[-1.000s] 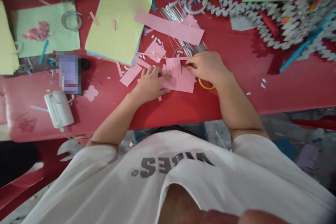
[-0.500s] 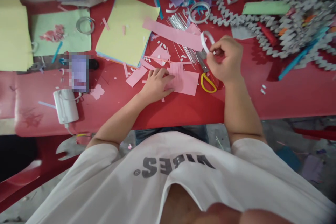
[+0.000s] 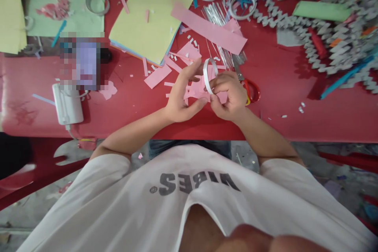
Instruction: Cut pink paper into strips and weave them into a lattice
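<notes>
Red work table (image 3: 295, 98), littered with cut paper; entries are listed by position from the hands.

1. Tape roll (image 3: 206, 76): narrow white ring, held on edge above the table, at the fingertips of the right hand. It is judged light and hollow, stiff enough to keep its round form yet likely to flex if squeezed across the ring. The outer wrap is probably tacky where a free end lies. It is best taken by the rim, thumb on one face and fingers on the other, as it is gripped now.
2. Right hand (image 3: 228, 96): curled and closed on the lower rim of the tape roll, thumb toward the body, wrist raised a little off the table.
3. Left hand (image 3: 181, 96): spread and holding nothing, fingers extended, index finger raised close beside the ring, thumb angled toward the right hand. Contact with the ring cannot be told.
4. Pink slit paper (image 3: 193, 88): flat on the table beneath and between both hands.
5. Scissors (image 3: 254, 90): red and yellow handles, just outside the right hand.
6. Long pink strip (image 3: 209, 29): beyond both hands.
7. Yellow sheet stack (image 3: 150, 15): beyond the left hand.
8. Second tape ring (image 3: 243, 4) and grey zigzag paper chains (image 3: 325, 43): well beyond the right hand.
9. White charger block (image 3: 67, 104): well outside the left hand.
</notes>
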Demonstrator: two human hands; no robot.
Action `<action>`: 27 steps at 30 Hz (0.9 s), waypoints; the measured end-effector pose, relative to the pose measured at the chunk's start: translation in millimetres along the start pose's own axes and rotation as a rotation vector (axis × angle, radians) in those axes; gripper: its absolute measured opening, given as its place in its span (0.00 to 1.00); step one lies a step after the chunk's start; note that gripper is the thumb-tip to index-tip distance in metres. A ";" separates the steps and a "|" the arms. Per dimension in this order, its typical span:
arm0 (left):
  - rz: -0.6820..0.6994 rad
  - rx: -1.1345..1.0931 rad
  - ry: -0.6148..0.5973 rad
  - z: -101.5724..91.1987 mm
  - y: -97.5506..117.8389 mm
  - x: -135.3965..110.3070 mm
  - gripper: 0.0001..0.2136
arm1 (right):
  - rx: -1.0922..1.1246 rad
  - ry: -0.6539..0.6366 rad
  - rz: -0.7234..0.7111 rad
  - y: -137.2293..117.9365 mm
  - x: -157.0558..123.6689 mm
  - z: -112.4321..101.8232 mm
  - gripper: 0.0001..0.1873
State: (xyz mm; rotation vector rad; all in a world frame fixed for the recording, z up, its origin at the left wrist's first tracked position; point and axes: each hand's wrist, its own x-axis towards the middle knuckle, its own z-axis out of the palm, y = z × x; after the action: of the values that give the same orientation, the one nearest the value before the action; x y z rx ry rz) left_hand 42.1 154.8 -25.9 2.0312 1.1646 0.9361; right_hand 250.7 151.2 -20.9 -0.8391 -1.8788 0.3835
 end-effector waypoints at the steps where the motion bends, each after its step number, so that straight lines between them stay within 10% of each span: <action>1: 0.017 -0.022 0.014 0.2 -0.3 0.2 0.35 | -0.026 -0.031 -0.001 2.2 -1.7 0.1 0.07; 11: 0.261 -0.232 0.162 0.2 -2.2 7.8 0.12 | -0.190 -0.209 -0.097 16.7 -8.0 -0.4 0.08; 19: 0.100 -0.172 0.091 -1.3 -3.8 7.3 0.27 | -0.372 -0.215 0.061 8.5 -9.1 -6.8 0.18; 27: 0.099 0.025 0.010 3.2 1.0 6.5 0.18 | -0.544 -0.252 0.053 9.5 -8.1 -6.8 0.14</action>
State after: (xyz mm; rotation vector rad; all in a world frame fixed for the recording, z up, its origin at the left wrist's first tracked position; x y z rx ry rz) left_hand 47.5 159.7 -25.1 2.1227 1.0949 0.9854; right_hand 262.5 151.6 -28.9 -1.2472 -2.2414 -0.0018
